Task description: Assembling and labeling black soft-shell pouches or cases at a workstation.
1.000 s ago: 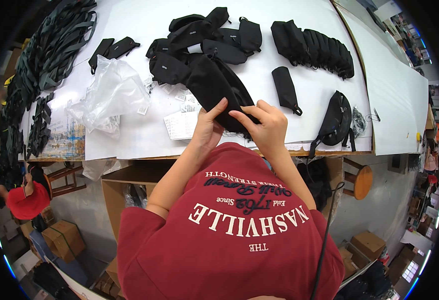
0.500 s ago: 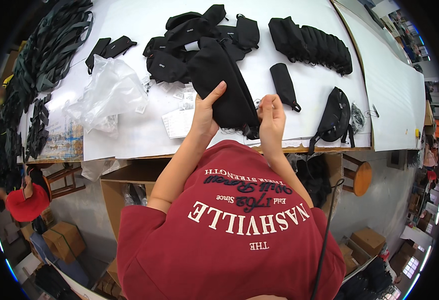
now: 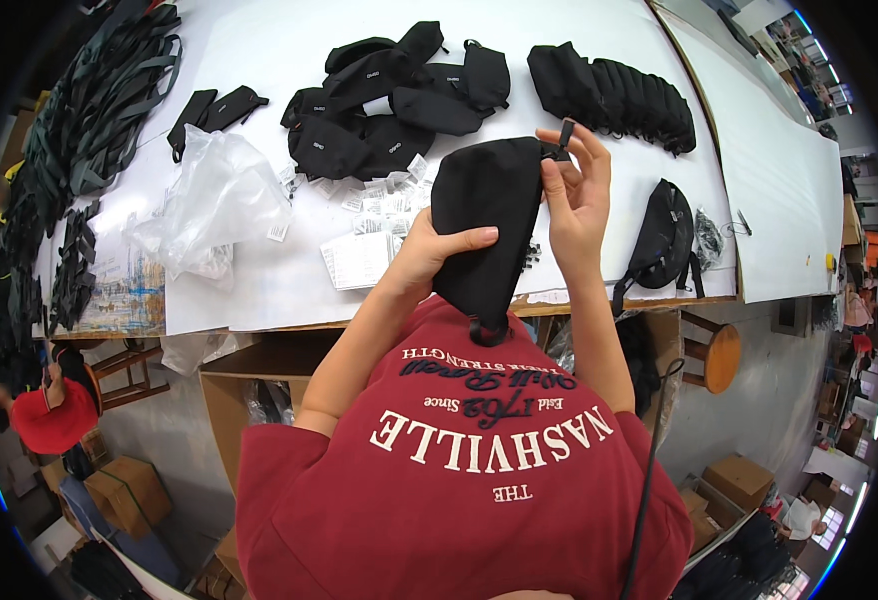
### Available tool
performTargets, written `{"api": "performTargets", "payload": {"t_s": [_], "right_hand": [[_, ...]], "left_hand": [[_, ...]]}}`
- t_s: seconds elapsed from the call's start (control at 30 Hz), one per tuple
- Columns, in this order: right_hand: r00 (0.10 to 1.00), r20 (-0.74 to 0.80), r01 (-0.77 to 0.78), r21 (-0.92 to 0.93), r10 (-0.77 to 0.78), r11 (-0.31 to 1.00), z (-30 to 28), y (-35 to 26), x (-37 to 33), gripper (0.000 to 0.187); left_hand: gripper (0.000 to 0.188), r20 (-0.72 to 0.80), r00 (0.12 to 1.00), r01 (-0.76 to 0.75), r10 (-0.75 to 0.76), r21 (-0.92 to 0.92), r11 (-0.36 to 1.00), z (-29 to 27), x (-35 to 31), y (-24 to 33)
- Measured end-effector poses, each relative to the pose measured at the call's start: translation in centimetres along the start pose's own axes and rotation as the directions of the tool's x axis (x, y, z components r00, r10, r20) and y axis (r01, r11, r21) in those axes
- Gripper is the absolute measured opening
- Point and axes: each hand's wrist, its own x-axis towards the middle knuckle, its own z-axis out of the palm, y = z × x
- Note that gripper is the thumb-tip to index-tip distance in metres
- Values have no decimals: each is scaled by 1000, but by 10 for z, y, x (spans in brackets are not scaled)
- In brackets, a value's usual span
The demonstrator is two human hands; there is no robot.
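Now left hand [image 3: 427, 250] grips tapered, matte black fabric pouch [image 3: 486, 195].

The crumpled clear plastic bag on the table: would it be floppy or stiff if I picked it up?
The plastic bag would probably flop, since it lies in loose folds. It's likely light for its size, because it looks thin and see-through. Pushed, it might slide or bunch up rather than roll, as it's spread over the white tabletop.

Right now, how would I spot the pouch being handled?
Find the white table, then the dark red shirt at its near edge. The black pouch is between the left hand and right hand; unlike neighbouring pouches, it alone is held.
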Motion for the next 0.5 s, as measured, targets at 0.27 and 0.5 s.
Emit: {"api": "performTargets", "payload": {"t_s": [0.27, 0.5], "right_hand": [[993, 41, 115, -362, -108, 925, -11, 0, 3, 17], [1000, 6, 23, -465, -22, 885, -9, 10, -4, 7]], "left_hand": [[45, 26, 999, 35, -35, 6, 999, -2, -1, 2], [45, -105, 992, 58, -64, -56, 997, 2, 2, -3]]}}
